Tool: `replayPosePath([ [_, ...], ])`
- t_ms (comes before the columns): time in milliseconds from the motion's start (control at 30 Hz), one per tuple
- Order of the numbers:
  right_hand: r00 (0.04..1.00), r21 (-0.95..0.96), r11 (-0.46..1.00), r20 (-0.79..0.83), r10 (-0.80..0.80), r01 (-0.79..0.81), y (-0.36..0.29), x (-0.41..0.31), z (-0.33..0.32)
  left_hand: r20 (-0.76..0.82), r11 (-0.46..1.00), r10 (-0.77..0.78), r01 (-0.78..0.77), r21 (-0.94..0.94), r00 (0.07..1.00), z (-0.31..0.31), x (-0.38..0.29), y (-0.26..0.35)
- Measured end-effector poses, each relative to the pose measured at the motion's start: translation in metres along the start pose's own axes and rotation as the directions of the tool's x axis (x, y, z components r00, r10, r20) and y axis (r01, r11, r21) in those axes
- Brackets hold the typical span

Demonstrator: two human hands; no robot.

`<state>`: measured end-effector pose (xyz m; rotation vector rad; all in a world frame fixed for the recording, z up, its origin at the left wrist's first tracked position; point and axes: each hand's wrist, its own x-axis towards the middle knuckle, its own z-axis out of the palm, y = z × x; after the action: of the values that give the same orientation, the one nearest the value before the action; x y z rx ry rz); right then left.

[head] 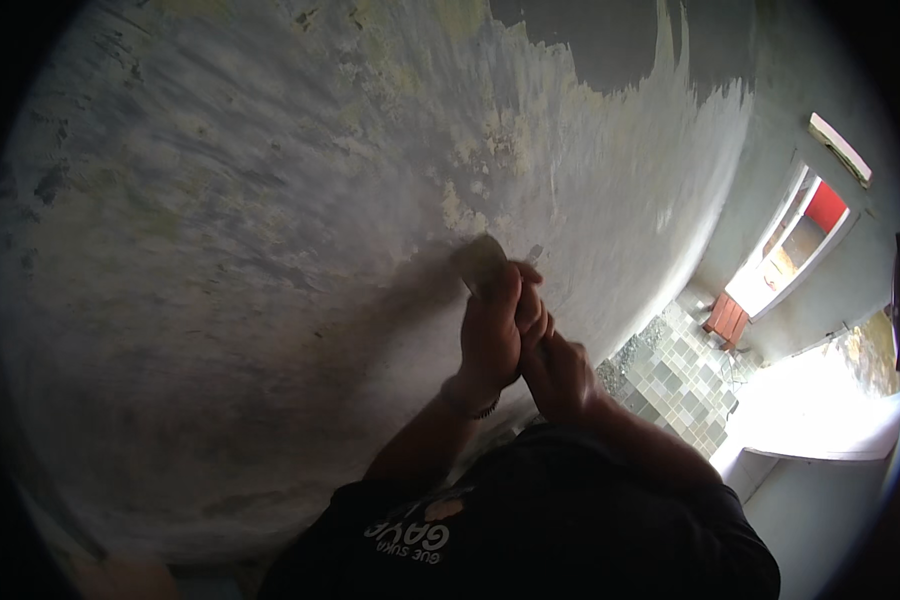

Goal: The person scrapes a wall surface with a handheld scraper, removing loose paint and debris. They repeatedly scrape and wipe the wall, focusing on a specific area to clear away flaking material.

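Observation:
My left hand (pixel 493 326) is closed around a flat-bladed scraper (pixel 481 261), whose broad blade lies against or close to the wall (pixel 270 225). Just right of it and lower, my right hand (pixel 562 367) is also closed, seemingly on the handle end, which the fingers hide. Whitish, patchy old coating with flaked spots covers most of the wall. Higher up, a smooth dark grey patch (pixel 607 45) has a ragged lower edge. A shadow falls on the wall left of the scraper.
At the right, a second wall has a window (pixel 802 217) with a reddish wooden stool (pixel 726 321) below it. The floor there has stone-like tiles (pixel 682 375), with rubble (pixel 630 352) along the wall's foot. Bright light comes in at the lower right, above a pale ledge (pixel 825 454).

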<state>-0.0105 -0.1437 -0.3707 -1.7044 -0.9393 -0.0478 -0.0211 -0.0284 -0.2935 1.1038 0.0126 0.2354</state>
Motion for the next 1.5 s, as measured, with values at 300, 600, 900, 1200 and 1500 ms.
replayPosePath([
  [300, 0.995, 0.024, 0.996, -0.046, -0.089, 0.091, 0.004, 0.007, 0.001, 0.020, 0.997, 0.082, -0.082, -0.009, 0.996, 0.003, 0.001, 0.011],
  [600, 0.965, -0.115, 0.958, 0.015, -0.262, 0.262, -0.012, 0.026, -0.009, -0.014, 0.990, 0.127, -0.128, -0.065, 0.992, 0.005, 0.005, 0.029],
  [900, 0.973, -0.019, 0.974, 0.058, -0.224, 0.226, -0.021, 0.016, -0.007, 0.005, 0.983, 0.074, -0.072, -0.168, 0.997, -0.007, -0.011, 0.019],
  [1200, 0.992, 0.172, 0.984, 0.126, 0.018, -0.040, -0.035, 0.032, -0.027, -0.005, 0.995, 0.094, -0.094, -0.029, 0.996, 0.017, 0.000, 0.037],
  [1500, 0.995, 0.298, 0.950, -0.015, -0.098, 0.098, -0.024, 0.035, -0.028, -0.126, 0.999, 0.008, -0.002, 0.043, 0.992, 0.021, 0.011, 0.032],
])
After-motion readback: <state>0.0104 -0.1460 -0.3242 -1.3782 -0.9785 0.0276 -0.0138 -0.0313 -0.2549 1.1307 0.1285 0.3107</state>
